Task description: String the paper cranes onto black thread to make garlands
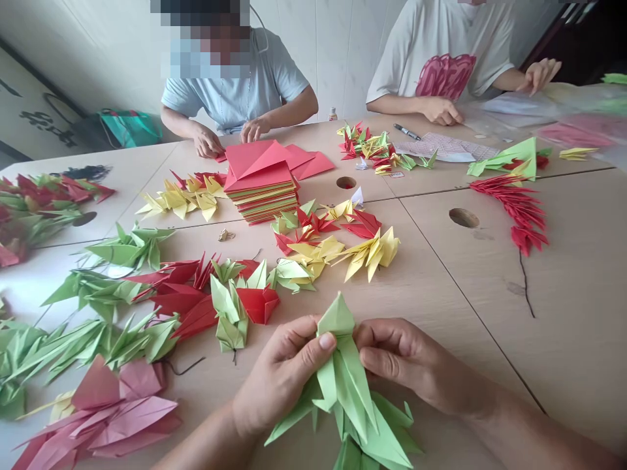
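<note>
Between my two hands is a string of light green folded paper cranes (349, 385), its top piece pointing up and its lower pieces hanging toward the table's near edge. My left hand (289, 365) pinches the top crane, with the thumb across its front. On the other side, my right hand (406, 359) has its thumb and curled fingers at the right edge of the same paper. Just beyond my left hand lie a pale green folded piece (229, 316) with a dark thread end and a red folded piece (257, 303).
A stack of coloured paper squares (264, 196) stands mid-table. Green strung cranes (98, 346) and pink ones (102, 418) lie left. A red strand (514, 205) with black thread lies right, near a table hole (464, 218). Two people (235, 85) sit opposite.
</note>
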Motion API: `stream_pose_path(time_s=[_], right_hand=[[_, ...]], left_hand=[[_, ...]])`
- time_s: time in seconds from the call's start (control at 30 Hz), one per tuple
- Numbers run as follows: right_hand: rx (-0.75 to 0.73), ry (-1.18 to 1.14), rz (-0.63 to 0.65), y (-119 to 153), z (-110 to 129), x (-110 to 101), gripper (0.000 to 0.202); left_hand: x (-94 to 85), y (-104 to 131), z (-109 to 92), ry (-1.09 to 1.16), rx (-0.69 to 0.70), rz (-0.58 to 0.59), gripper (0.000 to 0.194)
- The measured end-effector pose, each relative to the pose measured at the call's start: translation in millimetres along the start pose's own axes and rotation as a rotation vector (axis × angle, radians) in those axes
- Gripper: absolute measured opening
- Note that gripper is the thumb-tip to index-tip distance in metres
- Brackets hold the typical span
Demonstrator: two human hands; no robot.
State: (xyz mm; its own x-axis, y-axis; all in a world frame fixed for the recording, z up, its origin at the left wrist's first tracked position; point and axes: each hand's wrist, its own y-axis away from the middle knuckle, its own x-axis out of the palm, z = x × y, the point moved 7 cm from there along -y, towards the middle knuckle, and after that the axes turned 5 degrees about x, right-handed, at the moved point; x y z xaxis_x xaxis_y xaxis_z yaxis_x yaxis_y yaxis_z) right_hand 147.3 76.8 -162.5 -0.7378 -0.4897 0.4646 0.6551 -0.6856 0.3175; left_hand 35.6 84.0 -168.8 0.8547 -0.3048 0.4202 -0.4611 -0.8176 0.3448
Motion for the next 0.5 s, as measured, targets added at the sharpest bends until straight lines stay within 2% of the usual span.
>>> stream_pose_path(time_s=[0.2,0.37,0.5], right_hand=[[0.015,0.048,-0.010,2.4,-2.4,-2.1,0.032],[0.024,0.097,-0.062,2.2,-7.7,-5.6,0.036],[0.022,0.194,-0.125,1.7,-8.0,-5.7,0.038]], left_hand=[[3.7,2.1,1.5,0.002,-0.068,0.027,0.036],[-2.9,1.2,6.4,-0.011,-0.036,-0.006,0.042],[0.5,1.5,2.6,-0.185,0.036,0.062,0.038]])
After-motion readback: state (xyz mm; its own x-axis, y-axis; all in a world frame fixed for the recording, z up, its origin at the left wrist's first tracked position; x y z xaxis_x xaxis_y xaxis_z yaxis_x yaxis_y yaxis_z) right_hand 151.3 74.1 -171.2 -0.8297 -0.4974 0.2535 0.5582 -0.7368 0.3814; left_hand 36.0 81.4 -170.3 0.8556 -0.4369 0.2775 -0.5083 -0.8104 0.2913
